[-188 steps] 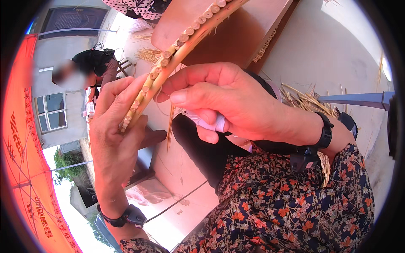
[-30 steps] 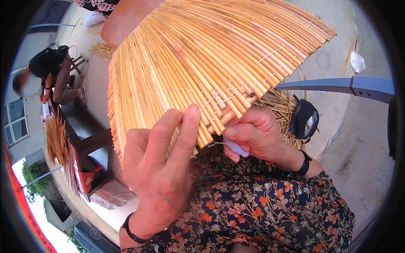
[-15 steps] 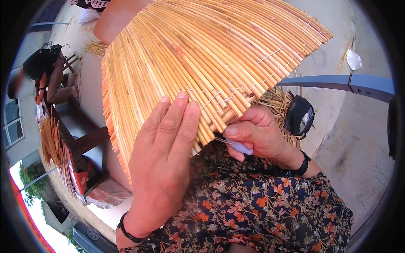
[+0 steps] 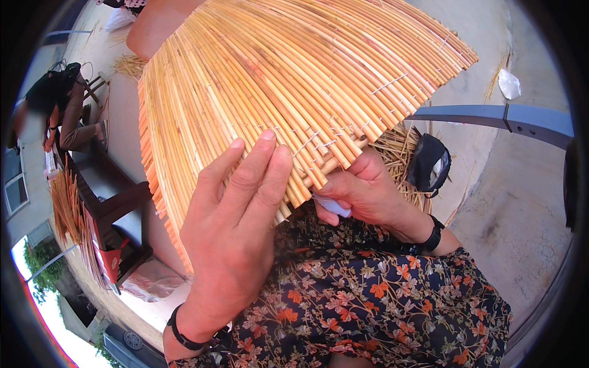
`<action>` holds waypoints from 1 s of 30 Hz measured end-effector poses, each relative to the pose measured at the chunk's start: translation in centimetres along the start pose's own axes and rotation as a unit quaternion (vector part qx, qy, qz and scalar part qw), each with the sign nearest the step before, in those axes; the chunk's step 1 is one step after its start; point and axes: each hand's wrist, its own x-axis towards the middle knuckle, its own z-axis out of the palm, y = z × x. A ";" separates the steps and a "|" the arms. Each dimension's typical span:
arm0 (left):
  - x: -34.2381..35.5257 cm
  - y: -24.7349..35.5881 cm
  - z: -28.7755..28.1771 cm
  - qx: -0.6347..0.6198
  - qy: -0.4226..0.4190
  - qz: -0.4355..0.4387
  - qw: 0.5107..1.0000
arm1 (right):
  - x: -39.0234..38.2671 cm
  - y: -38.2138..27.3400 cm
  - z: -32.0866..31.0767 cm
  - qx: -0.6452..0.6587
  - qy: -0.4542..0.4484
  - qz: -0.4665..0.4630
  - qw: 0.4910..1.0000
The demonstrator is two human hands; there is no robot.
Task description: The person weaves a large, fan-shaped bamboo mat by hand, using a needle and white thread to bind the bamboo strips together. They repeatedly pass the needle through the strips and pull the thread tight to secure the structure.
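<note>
A mat of thin golden reed stalks (image 4: 276, 80), stitched across with white thread, spreads over the middle and top of the view. My left hand (image 4: 230, 230) lies on its near part, fingers stretched out over the stalks. At the mat's near right corner, my right hand (image 4: 374, 193) is closed with its fingertips against and partly under the stalk ends. A pale lavender-white piece (image 4: 335, 207) shows at its fingers; whether it is a wrap or something held I cannot tell. What the fingertips pinch is hidden.
Loose straw (image 4: 392, 150) and a black bag (image 4: 431, 165) lie on the floor at right, below a blue-grey bar (image 4: 491, 116). To the left, a person (image 4: 61, 107) bends over a dark bench (image 4: 113, 202) beside reed bundles (image 4: 67, 202). Patterned dark fabric (image 4: 368, 294) covers my lap.
My right hand has moved slightly left and closer to the stalk ends, its thumb tip now tucked behind them. My left hand stays on the mat, its fingers a little more spread.
</note>
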 end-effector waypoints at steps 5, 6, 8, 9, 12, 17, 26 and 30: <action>-0.1 -0.1 0.1 0.001 0.001 -0.006 1.000 | 0.1 -0.3 0.1 0.040 0.000 0.023 0.999; -0.2 0.0 0.0 0.005 0.000 -0.009 1.000 | 0.1 -0.2 0.3 0.071 0.001 0.025 0.997; -0.3 0.2 -0.2 0.010 -0.003 -0.018 1.000 | 0.1 0.0 0.1 0.089 -0.014 0.023 0.996; -0.3 0.1 -0.3 0.011 -0.005 -0.021 1.000 | 0.1 0.3 -0.4 0.077 -0.031 0.018 0.996; -0.2 -0.1 -0.2 0.010 -0.010 -0.016 1.000 | 0.0 0.2 -1.0 0.049 -0.048 0.020 0.997; -0.3 -0.1 0.0 0.007 -0.007 -0.015 1.000 | -0.4 -0.6 -1.2 0.047 -0.048 0.063 0.996; -0.5 0.0 0.0 0.002 -0.002 -0.019 1.000 | -0.5 -0.8 -1.8 0.117 -0.075 0.099 0.985; -0.4 0.0 0.0 0.002 0.003 -0.022 1.000 | -0.5 -1.0 -1.8 0.129 -0.091 0.116 0.981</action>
